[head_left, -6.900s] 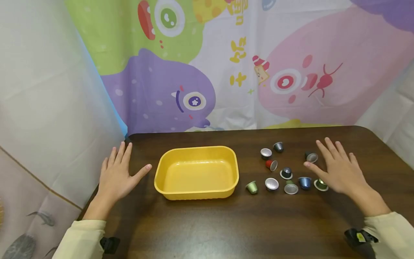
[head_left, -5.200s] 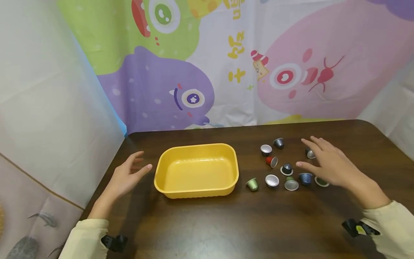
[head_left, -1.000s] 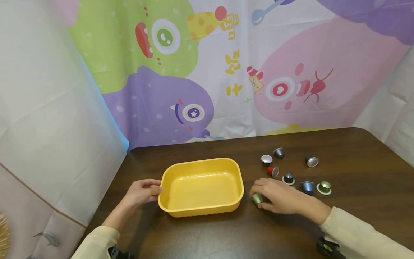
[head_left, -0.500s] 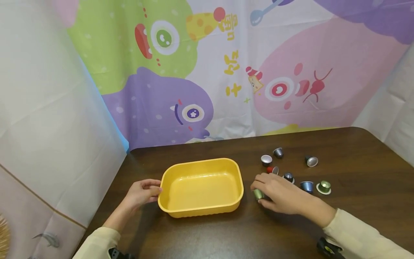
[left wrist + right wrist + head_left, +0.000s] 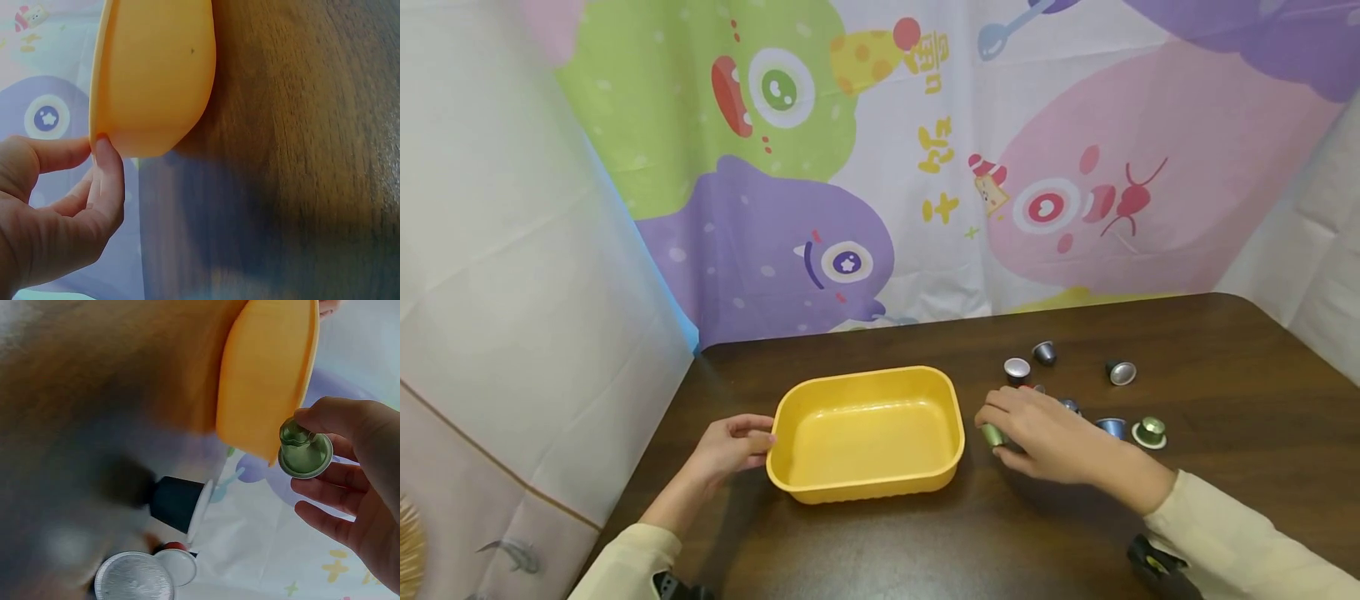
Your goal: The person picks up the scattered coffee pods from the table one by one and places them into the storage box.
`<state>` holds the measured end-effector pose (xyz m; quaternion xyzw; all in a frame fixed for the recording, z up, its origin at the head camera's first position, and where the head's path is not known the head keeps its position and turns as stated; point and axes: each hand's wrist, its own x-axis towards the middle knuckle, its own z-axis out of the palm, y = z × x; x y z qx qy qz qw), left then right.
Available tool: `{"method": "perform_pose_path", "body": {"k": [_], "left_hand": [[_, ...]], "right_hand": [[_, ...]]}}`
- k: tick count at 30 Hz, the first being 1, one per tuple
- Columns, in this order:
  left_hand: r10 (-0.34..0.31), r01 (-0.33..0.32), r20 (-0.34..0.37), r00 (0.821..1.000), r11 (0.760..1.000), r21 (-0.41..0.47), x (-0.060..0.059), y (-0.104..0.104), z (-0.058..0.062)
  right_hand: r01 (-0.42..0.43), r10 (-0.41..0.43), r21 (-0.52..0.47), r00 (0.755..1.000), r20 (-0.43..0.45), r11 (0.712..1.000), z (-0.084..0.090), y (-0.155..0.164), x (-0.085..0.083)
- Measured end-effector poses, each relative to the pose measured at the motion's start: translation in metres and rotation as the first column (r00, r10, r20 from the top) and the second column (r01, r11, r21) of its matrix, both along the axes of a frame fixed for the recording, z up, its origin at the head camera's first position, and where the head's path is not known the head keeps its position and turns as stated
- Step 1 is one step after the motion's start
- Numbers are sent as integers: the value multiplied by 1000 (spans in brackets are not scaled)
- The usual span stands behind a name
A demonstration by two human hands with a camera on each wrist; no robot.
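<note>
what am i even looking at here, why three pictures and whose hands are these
These are one person's two bare hands, filmed by three cameras at once. The wide picture comes from a camera on the person's head, looking down at a dark brown wooden table. The two close-ups come from cameras strapped to each wrist, so they look tilted and odd.

On the table sits a yellow rectangular plastic tub, with nothing visible inside. To its right lie small metal coffee capsules, among them a silver-topped capsule and a blue capsule.

The left hand holds the tub's left rim; the left wrist view shows a fingertip on its edge. The right hand pinches a green metal capsule beside the tub's right side, seen most clearly in the right wrist view.
</note>
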<state>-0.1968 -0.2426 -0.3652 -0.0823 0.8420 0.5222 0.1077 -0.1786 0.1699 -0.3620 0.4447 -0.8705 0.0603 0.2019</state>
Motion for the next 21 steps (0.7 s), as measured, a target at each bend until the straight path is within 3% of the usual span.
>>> {"method": "perform_pose_path", "body": {"k": [12,21], "left_hand": [[4,-4,14,1000,1000,-7,4,3,0],[-8,7,79,997,1000,16,-3,3,1]], "right_hand": [[-73,73,6,996,-52,997,14,-12,-11],[-80,81,29,996,-42,996,26,-18,-17]]}}
